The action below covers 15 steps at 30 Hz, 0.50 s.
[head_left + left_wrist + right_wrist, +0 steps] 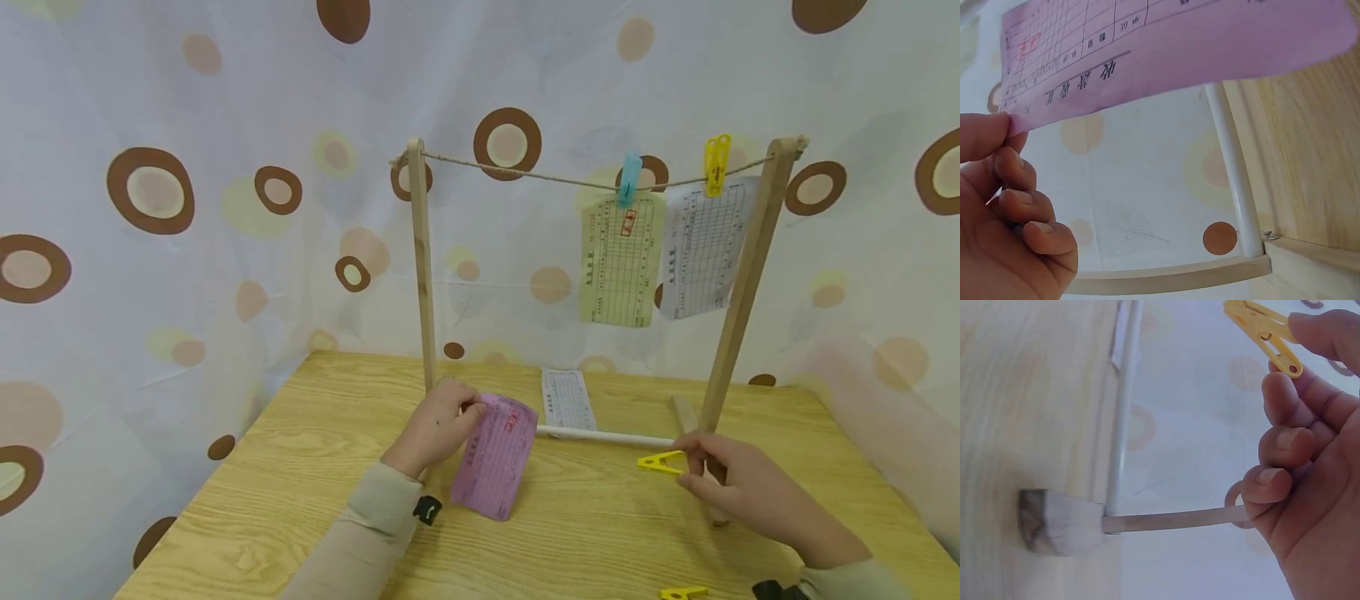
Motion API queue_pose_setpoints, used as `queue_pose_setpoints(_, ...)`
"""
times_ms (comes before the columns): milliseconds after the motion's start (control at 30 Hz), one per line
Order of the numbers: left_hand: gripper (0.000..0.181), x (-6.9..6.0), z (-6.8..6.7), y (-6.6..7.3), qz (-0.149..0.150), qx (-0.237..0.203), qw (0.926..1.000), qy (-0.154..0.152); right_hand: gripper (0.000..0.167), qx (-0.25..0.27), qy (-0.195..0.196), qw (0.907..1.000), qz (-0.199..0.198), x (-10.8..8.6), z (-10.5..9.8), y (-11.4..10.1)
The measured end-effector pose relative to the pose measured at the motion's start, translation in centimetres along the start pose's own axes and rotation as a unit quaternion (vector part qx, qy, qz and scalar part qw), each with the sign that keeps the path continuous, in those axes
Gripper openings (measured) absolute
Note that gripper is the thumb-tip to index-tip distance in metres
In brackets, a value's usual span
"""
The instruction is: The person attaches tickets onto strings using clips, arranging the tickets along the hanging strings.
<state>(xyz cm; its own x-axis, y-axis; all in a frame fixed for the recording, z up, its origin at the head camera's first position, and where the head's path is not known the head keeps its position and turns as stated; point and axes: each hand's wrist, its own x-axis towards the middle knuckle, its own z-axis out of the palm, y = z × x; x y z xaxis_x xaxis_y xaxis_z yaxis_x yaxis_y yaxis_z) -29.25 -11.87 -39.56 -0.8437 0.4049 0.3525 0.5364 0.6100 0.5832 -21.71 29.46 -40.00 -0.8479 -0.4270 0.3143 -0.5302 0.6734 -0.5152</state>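
My left hand (442, 425) pinches a pink printed receipt slip (495, 458) by its upper left corner, above the table near the left post. In the left wrist view the pink slip (1147, 56) stretches away from the thumb and forefinger. My right hand (750, 487) holds a yellow clothespin (660, 462) by its handles, beside the right post; the right wrist view shows the clothespin (1266, 337) between thumb and forefinger. On the string (525, 173), a blue clothespin (628, 182) holds a yellow slip (621, 267) and a yellow clothespin (717, 167) holds a white slip (705, 250).
A wooden frame with a left post (422, 267), a right post (746, 283) and a white crossbar (607, 436) stands on the wooden table (300, 467). Behind the bar lies another white slip (567, 400). One more yellow clothespin (682, 593) lies at the front edge of view.
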Motion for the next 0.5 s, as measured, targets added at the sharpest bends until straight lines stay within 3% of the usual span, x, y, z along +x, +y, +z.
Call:
queue_pose_setpoints(233,0.022,0.5,-0.7,0.9,-0.005,-0.016,0.9993,0.034,0.021,-0.032,-0.004,0.9995,-0.003,1.7,-1.9,-1.9)
queue_pose_setpoints(500,0.018,1.5,-1.9,1.9,0.025,-0.01,0.9972,0.069,0.025,-0.071,0.017,0.9962,-0.049,3.5,-4.0,-4.2)
